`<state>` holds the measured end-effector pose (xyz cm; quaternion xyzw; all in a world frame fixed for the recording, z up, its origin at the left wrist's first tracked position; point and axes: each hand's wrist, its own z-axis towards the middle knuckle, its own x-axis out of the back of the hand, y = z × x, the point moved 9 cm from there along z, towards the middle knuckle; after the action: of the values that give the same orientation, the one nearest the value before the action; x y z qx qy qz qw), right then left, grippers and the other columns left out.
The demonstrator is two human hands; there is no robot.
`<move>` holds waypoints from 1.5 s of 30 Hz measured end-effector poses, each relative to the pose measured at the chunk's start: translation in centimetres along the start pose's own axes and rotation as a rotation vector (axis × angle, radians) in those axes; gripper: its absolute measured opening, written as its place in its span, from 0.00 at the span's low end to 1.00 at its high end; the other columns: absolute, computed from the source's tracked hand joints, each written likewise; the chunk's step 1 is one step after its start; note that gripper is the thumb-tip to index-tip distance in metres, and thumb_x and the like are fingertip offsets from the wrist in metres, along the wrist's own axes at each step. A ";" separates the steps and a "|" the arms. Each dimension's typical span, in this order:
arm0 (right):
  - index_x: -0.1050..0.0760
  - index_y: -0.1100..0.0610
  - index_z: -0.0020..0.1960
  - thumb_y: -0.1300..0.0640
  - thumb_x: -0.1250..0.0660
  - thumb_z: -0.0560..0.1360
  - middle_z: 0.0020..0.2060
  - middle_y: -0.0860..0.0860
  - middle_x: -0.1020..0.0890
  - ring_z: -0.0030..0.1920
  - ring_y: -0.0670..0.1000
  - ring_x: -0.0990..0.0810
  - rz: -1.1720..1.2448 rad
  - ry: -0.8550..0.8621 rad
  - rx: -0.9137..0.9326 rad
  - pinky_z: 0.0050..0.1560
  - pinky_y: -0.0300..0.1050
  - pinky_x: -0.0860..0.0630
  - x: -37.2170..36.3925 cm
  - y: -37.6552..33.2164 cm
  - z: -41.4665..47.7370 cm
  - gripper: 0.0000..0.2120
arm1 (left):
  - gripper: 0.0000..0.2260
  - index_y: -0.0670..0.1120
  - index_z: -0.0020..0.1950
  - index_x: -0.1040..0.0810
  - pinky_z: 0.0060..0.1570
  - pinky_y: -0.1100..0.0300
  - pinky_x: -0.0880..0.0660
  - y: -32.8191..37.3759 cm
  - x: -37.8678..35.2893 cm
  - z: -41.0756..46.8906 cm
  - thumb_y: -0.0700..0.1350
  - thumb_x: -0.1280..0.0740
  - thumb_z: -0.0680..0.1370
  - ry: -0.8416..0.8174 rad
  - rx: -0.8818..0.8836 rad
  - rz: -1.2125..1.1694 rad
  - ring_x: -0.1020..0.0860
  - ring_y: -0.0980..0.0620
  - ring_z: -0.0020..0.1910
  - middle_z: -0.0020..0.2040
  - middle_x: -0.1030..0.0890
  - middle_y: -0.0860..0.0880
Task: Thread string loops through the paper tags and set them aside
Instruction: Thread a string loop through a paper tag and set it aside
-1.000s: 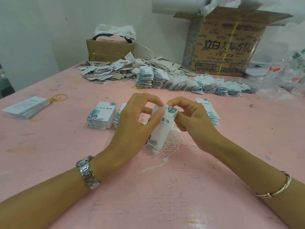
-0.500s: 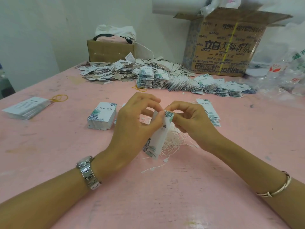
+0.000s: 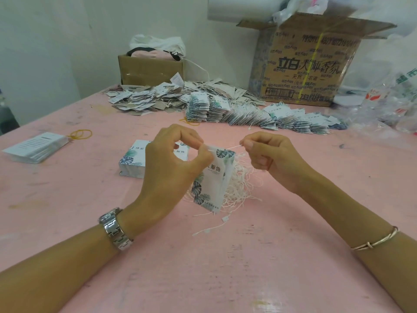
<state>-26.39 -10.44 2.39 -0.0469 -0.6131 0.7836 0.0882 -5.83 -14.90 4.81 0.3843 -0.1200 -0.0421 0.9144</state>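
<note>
Paper tag [image 3: 213, 177] is hanging above the middle of the pink tabletop [image 3: 225, 267], with the left hand [image 3: 171, 168] pinching its top corner. The right hand [image 3: 270, 159] is pinching a taut white string [image 3: 228, 147] (running to the tag's top) over a loose string heap [image 3: 239, 184].

"立白" printed large in black on cardboard box [image 3: 311, 71], 大师香氛 read beside it, 天然 seen in smaller line below, number row along box top blurred, "服饰" printed on held paper tag [image 3: 214, 175], print on tag stack [image 3: 132, 160] too small to be read
</note>
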 end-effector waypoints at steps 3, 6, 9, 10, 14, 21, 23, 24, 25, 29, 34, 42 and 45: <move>0.21 0.62 0.45 0.59 0.31 0.69 0.29 0.48 0.28 0.26 0.45 0.35 0.099 0.076 -0.055 0.28 0.35 0.37 1.3 0.6 0.4 0.07 | 0.06 0.52 0.38 0.22 0.45 0.69 0.33 -0.1 -0.1 0.0 0.53 0.32 0.67 -0.014 0.016 -0.054 0.21 0.61 0.46 0.42 0.18 0.62; 0.21 0.62 0.46 0.61 0.32 0.70 0.29 0.48 0.26 0.26 0.44 0.33 0.150 0.145 -0.093 0.28 0.33 0.34 2.2 1.2 0.5 0.06 | 0.07 0.50 0.38 0.22 0.45 0.68 0.32 -0.1 -0.4 -0.1 0.53 0.32 0.68 -0.034 0.025 -0.067 0.20 0.61 0.45 0.41 0.16 0.62; 0.21 0.62 0.46 0.62 0.33 0.72 0.30 0.49 0.24 0.26 0.44 0.31 0.168 0.173 -0.115 0.28 0.33 0.31 2.5 1.7 0.6 0.04 | 0.07 0.50 0.38 0.23 0.45 0.63 0.33 -0.3 -0.6 -0.2 0.53 0.33 0.68 -0.044 0.040 -0.068 0.20 0.60 0.45 0.41 0.16 0.62; 0.21 0.62 0.46 0.62 0.32 0.72 0.30 0.49 0.24 0.26 0.44 0.30 0.166 0.171 -0.119 0.29 0.34 0.31 2.4 1.8 0.6 0.05 | 0.07 0.50 0.39 0.23 0.44 0.63 0.33 -0.3 -0.6 -0.2 0.53 0.33 0.68 -0.045 0.040 -0.067 0.20 0.60 0.45 0.41 0.16 0.62; 0.20 0.60 0.45 0.57 0.29 0.66 0.30 0.48 0.24 0.27 0.45 0.29 0.103 0.159 -0.130 0.32 0.35 0.28 2.5 1.9 0.6 0.10 | 0.05 0.52 0.38 0.23 0.42 0.69 0.33 -0.3 -0.4 -0.1 0.53 0.33 0.69 -0.036 0.036 -0.079 0.21 0.61 0.43 0.41 0.16 0.61; 0.20 0.60 0.46 0.57 0.28 0.66 0.29 0.48 0.25 0.28 0.44 0.29 0.137 0.212 -0.132 0.30 0.34 0.28 3.1 1.9 0.6 0.11 | 0.06 0.51 0.40 0.23 0.43 0.66 0.29 -0.4 0.1 0.1 0.52 0.33 0.69 0.010 0.054 -0.135 0.21 0.61 0.40 0.39 0.16 0.59; 0.21 0.61 0.46 0.58 0.28 0.68 0.30 0.49 0.23 0.28 0.44 0.28 0.174 0.249 -0.131 0.29 0.33 0.28 3.5 2.0 0.7 0.09 | 0.07 0.50 0.41 0.23 0.43 0.65 0.28 -0.6 0.2 0.2 0.53 0.33 0.69 0.022 0.057 -0.140 0.21 0.60 0.40 0.39 0.17 0.58; 0.21 0.61 0.45 0.59 0.28 0.69 0.31 0.49 0.23 0.28 0.43 0.27 0.190 0.267 -0.133 0.30 0.32 0.28 3.8 2.1 0.7 0.07 | 0.07 0.50 0.41 0.24 0.43 0.65 0.28 -0.6 0.3 0.2 0.53 0.33 0.69 0.027 0.059 -0.141 0.21 0.59 0.40 0.39 0.17 0.57; 0.22 0.61 0.44 0.59 0.29 0.71 0.32 0.50 0.23 0.28 0.43 0.26 0.205 0.283 -0.134 0.30 0.32 0.27 4.0 2.2 0.7 0.05 | 0.07 0.50 0.41 0.24 0.43 0.64 0.27 -0.7 0.3 0.2 0.52 0.33 0.70 0.031 0.060 -0.145 0.20 0.58 0.41 0.39 0.16 0.57; 0.22 0.60 0.43 0.55 0.27 0.69 0.31 0.49 0.21 0.28 0.43 0.25 0.199 0.308 -0.143 0.30 0.32 0.26 4.2 2.3 0.4 0.10 | 0.05 0.52 0.42 0.24 0.45 0.61 0.25 -0.9 0.0 0.1 0.52 0.33 0.72 0.013 0.059 -0.165 0.20 0.55 0.42 0.40 0.17 0.55; 0.20 0.61 0.46 0.50 0.27 0.67 0.30 0.47 0.21 0.28 0.42 0.27 0.160 0.247 -0.101 0.30 0.30 0.28 3.3 1.1 0.3 0.15 | 0.03 0.51 0.47 0.23 0.48 0.55 0.24 -0.5 -0.8 0.1 0.43 0.33 0.79 -0.067 0.002 -0.175 0.20 0.55 0.44 0.42 0.17 0.55; 0.21 0.64 0.57 0.64 0.34 0.72 0.40 0.53 0.16 0.39 0.46 0.19 0.153 -0.036 0.050 0.45 0.35 0.22 -1.0 -1.5 -0.4 0.14 | 0.05 0.51 0.53 0.19 0.51 0.53 0.22 -0.3 -1.8 -0.1 0.45 0.30 0.78 -0.147 0.016 -0.190 0.18 0.53 0.48 0.46 0.15 0.55; 0.21 0.64 0.56 0.63 0.32 0.71 0.40 0.55 0.15 0.38 0.48 0.18 0.066 -0.054 0.080 0.44 0.37 0.21 -1.7 -1.9 -0.7 0.13 | 0.05 0.53 0.52 0.18 0.52 0.50 0.22 -0.2 -2.1 -0.3 0.46 0.29 0.77 -0.170 0.018 -0.177 0.17 0.50 0.49 0.46 0.15 0.55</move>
<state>-24.45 -9.66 4.00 -0.0421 -0.5817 0.8109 0.0475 -7.78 -14.49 4.06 0.3969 -0.1629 -0.1541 0.8901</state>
